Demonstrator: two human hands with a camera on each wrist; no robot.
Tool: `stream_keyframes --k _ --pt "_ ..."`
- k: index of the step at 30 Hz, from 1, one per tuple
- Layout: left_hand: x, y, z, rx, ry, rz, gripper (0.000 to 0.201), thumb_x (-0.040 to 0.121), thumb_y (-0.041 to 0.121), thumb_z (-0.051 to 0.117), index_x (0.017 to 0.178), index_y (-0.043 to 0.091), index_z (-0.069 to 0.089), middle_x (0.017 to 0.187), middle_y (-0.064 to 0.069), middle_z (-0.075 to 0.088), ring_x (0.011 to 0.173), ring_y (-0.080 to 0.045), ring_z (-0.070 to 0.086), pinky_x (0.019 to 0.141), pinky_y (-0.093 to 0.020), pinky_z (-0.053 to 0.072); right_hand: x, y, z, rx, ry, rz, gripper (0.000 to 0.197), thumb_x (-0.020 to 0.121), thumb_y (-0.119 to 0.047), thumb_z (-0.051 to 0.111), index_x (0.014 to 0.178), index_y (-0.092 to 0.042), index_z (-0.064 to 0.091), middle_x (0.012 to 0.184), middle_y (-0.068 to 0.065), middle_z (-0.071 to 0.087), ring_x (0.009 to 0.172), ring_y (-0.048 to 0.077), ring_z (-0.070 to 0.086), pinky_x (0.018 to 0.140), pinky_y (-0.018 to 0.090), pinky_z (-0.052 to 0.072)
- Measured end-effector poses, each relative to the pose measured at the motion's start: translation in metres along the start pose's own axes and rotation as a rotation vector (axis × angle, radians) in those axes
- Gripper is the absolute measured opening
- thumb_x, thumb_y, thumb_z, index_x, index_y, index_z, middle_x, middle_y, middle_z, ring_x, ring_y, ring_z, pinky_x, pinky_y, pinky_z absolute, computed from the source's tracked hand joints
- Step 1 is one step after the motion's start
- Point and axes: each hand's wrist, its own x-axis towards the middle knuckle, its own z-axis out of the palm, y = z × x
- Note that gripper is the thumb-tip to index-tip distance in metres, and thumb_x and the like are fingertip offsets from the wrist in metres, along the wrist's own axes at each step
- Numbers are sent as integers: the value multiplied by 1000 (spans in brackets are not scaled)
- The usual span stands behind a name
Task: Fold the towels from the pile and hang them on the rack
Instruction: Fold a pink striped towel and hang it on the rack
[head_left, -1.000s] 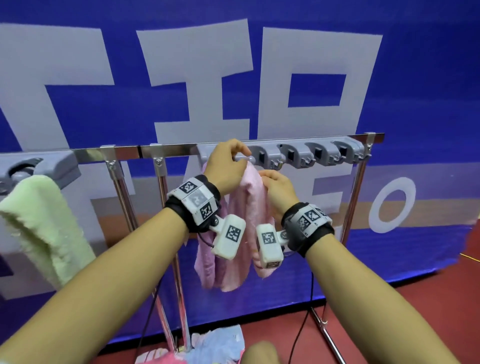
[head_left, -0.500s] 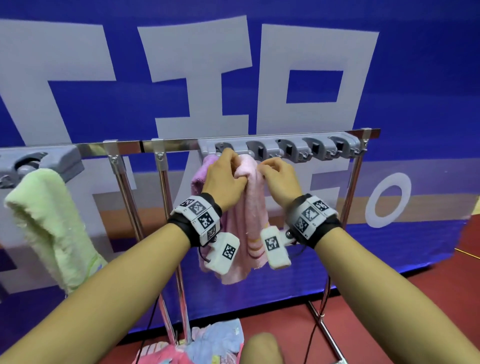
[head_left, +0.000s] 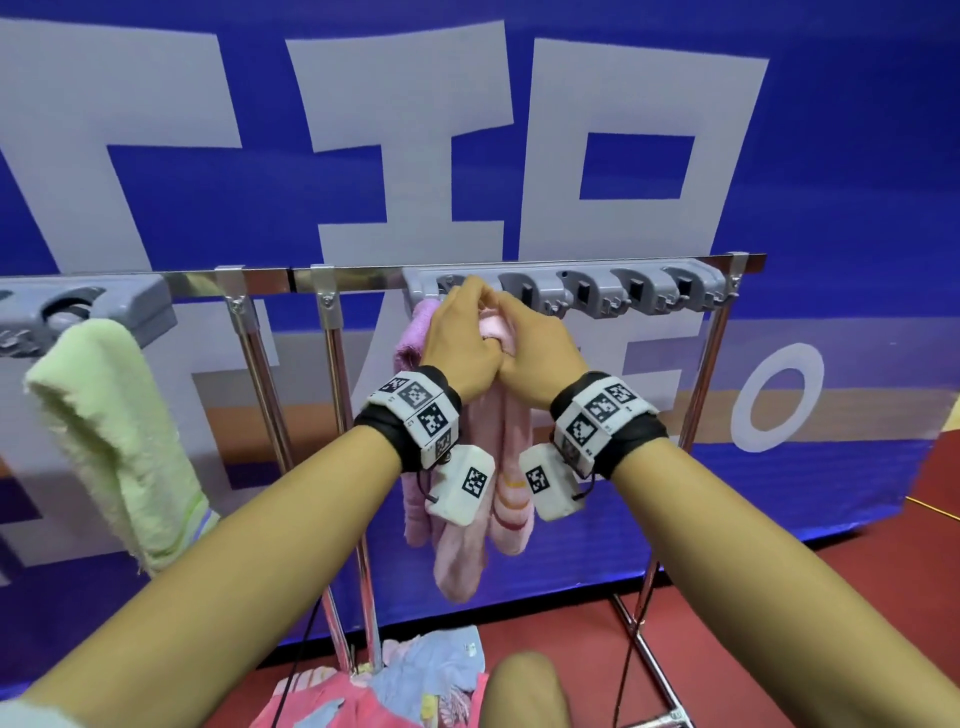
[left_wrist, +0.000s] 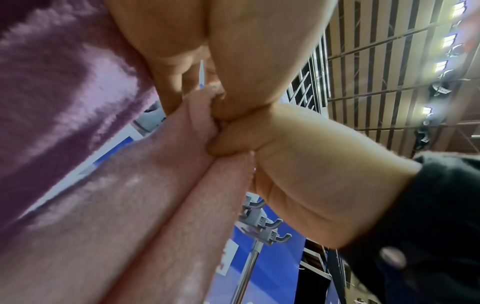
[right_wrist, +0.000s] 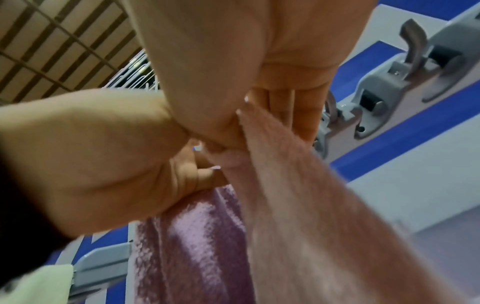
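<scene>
A pale pink towel (head_left: 467, 540) hangs under the leftmost clip of the grey clip holder (head_left: 571, 291) on the chrome rack (head_left: 260, 280). My left hand (head_left: 460, 338) and right hand (head_left: 537, 345) meet at its bunched top, and both pinch it. In the left wrist view my left hand (left_wrist: 233, 61) and right hand (left_wrist: 311, 174) squeeze the pink towel (left_wrist: 142, 205). The right wrist view has the pink towel (right_wrist: 311, 205) pinched below the clips (right_wrist: 389, 82). A mauve towel (head_left: 415, 332) hangs just behind it on the left. Whether the clip holds the pink towel is hidden.
A light green towel (head_left: 104, 426) hangs from another grey holder (head_left: 104, 306) at the left. Several coloured towels form a pile (head_left: 415, 686) on the red floor by the rack legs (head_left: 358, 571). A blue and white banner (head_left: 779, 156) stands behind the rack.
My left hand came down from the clip and my right hand rose. Both now press together on the towel's bunched top, just under the leftmost clip.
</scene>
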Motion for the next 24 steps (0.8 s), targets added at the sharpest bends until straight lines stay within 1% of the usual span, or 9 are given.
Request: stream_keyframes --k 4,7,9,14,15,17,19,21,24 --pt "-4 -2 4 -18 8 16 41 71 -7 51 106 13 56 100 -7 64 95 -25 60 85 -43 51 2 6 -8 -72 1 6 59 80 -11 46 136 -29 52 113 9 71 101 32 63 87 40 52" --pt "-7 -4 11 -21 34 -21 42 78 4 61 118 16 53 106 -6 66 99 -25 61 86 -37 51 8 6 -11 -131 11 3 44 86 -7 44 126 -18 58 108 13 70 100 37 62 82 42 51" --pt "-9 -6 15 -3 26 -55 48 80 7 63 126 17 52 114 -6 65 104 -25 60 87 -30 47 13 4 -14 -157 29 11 41 89 -6 42 127 -11 57 114 17 68 106 39 60 87 44 49" --pt "-10 2 10 46 13 -54 56 78 -16 44 128 8 53 115 -4 61 104 -22 55 81 -16 35 20 4 -17 -176 103 28 44 90 -6 45 132 -13 56 116 18 67 107 39 60 88 43 48" --pt "-5 6 6 52 37 -52 54 82 -12 45 131 7 52 119 -6 61 108 -22 56 86 -18 39 21 5 -17 -156 139 53 43 90 -6 45 131 -13 56 117 18 67 108 39 59 88 41 48" --pt "10 11 2 79 98 -46 53 87 -3 47 138 9 50 130 -11 60 119 -28 56 100 -33 45 21 7 -17 -106 212 104 39 92 -6 45 129 -10 57 121 19 65 111 39 58 91 43 47" --pt "21 13 -1 100 128 -36 51 84 -3 47 132 11 57 127 -12 63 120 -29 57 102 -39 46 21 9 -14 -105 236 125 35 91 -7 46 124 -11 59 116 20 66 108 41 58 88 45 48" --pt "20 9 3 108 105 -39 46 82 -7 46 120 11 64 117 -13 67 112 -30 61 97 -36 48 17 13 -8 -145 153 146 30 89 -6 46 114 -10 62 107 20 68 101 41 59 81 45 49" --pt "-1 -8 14 67 33 -54 54 80 -11 45 124 16 62 113 -11 67 104 -28 60 84 -29 45 4 19 -1 -181 -39 137 35 82 0 45 110 -9 64 104 18 69 99 39 60 78 40 49"
